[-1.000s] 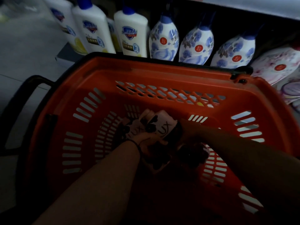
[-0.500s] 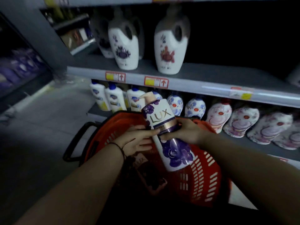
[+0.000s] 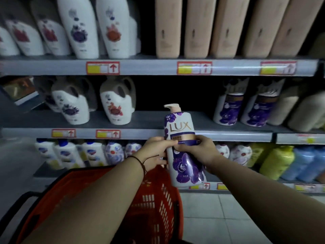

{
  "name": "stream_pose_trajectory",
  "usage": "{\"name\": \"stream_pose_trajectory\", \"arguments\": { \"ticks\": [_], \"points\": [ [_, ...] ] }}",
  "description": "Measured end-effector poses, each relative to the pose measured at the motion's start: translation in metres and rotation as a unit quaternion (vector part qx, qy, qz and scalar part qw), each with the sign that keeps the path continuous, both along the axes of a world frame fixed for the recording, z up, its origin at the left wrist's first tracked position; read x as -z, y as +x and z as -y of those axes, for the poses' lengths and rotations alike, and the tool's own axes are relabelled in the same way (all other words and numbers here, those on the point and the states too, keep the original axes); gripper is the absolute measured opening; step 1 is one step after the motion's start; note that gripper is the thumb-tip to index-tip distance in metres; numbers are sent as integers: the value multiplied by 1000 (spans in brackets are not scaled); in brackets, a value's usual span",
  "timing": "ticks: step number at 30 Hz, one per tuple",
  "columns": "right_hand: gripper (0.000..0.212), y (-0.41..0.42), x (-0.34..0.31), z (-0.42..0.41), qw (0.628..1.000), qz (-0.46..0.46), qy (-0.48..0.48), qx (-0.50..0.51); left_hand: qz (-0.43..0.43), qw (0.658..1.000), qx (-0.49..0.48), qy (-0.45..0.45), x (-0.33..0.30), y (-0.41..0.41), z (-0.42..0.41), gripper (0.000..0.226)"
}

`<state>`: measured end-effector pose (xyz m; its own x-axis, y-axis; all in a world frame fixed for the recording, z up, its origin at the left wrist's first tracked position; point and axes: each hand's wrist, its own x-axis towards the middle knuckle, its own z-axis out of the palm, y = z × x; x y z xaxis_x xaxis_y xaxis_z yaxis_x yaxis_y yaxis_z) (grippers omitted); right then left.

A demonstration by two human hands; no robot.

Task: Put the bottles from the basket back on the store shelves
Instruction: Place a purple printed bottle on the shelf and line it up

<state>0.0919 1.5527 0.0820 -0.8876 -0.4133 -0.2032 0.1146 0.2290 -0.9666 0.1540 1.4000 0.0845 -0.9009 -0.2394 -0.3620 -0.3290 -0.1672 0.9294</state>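
Still upright, the purple LUX pump bottle [image 3: 182, 147] is gripped by the left hand [image 3: 155, 152] and right hand [image 3: 202, 150]; releasing one early could tip it into the orange basket [image 3: 154, 208]

Both forearms are bare from the bottom edge of the picture up to the hands; no sleeve shows on either. The left hand [image 3: 154, 152] has a thin dark cord bracelet [image 3: 140, 162] looped around its wrist, with a loose strand running from it towards the back of the hand. The right hand [image 3: 202, 152] and its wrist carry nothing: no band, watch or ring can be made out. No gloves on either hand. The light is dim, so finer detail cannot be told.
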Motion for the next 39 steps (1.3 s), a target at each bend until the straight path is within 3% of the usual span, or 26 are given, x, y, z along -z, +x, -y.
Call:
{"name": "stream_pose_trajectory", "arguments": {
  "ticks": [5,12,15,23,27,29,33,39],
  "points": [
    [70,-61,-10,-14,999,-39,0,-27,-32,998,12,-49,-15,-67,-7,21],
    [56,-141,-24,-2,995,-44,-80,48,-88,995,-9,-55,-35,-153,-3,25],
    [60,-169,-28,3,991,-81,-91,57,-96,995,-9,-40,-37,-183,1,21],
    [67,-211,-13,11,988,-122,-76,63,-173,983,-51,-14,-20,-224,7,33],
    [61,-213,4,10,985,-135,-106,25,-223,973,-63,-17,-3,-223,6,34],
    [61,-213,16,8,983,-172,-64,14,-245,967,-37,-53,7,-217,6,46],
    [88,-204,36,6,968,-234,67,54,-255,949,22,-184,23,-208,6,81],
    [88,-203,38,11,959,-251,102,79,-264,942,21,-204,33,-215,7,75]
  ]
}}
